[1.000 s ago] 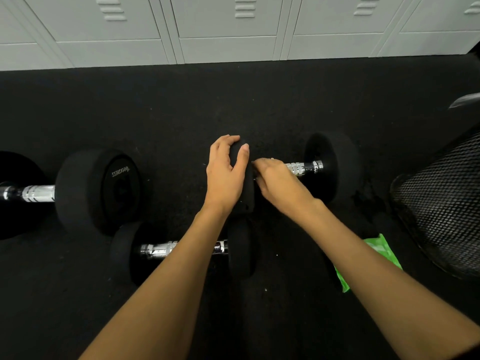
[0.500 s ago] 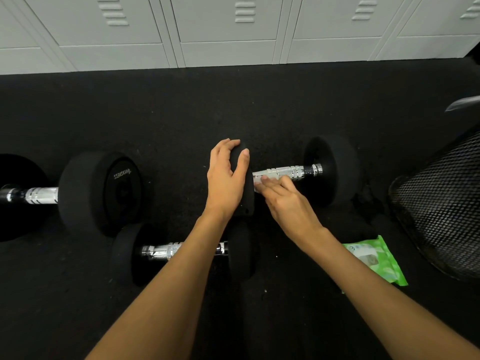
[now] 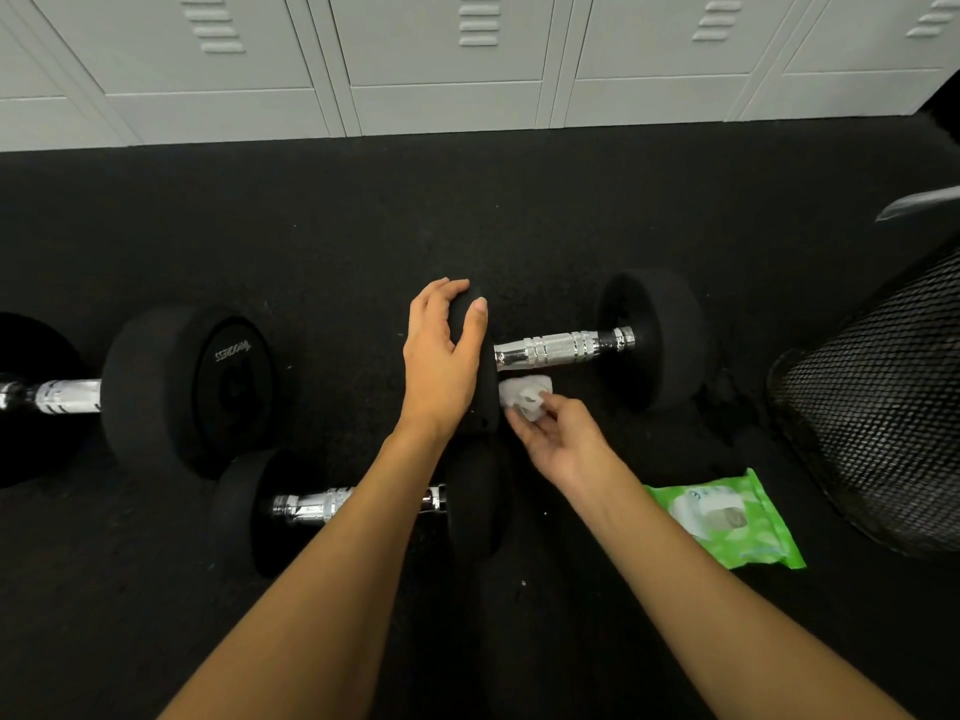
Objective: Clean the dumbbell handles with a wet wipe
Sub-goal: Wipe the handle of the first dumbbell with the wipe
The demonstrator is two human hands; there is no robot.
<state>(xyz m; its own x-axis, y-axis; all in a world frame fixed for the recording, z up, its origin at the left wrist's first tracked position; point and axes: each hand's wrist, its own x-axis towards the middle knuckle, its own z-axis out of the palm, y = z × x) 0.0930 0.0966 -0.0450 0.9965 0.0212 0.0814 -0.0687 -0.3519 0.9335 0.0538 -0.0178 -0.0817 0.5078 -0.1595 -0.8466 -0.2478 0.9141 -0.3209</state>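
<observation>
A black dumbbell lies on the floor with its chrome handle [image 3: 558,349] bare between two round heads. My left hand [image 3: 441,356] grips the top of its left head [image 3: 480,376]. My right hand [image 3: 558,441] sits just below the handle, palm turned up, pinching a crumpled white wet wipe [image 3: 525,399] in its fingertips. The wipe is off the handle. A smaller dumbbell [image 3: 306,506] lies nearer me, partly hidden by my left forearm. A larger dumbbell [image 3: 182,387] rests at the left.
A green pack of wet wipes [image 3: 727,522] lies on the black rubber floor to the right. A black mesh bin [image 3: 883,407] stands at the far right. Grey lockers [image 3: 467,59] line the back wall.
My right hand has pulled off the chrome handle toward me and turned palm up, so the wipe now shows. My left hand has stayed on the dumbbell head.
</observation>
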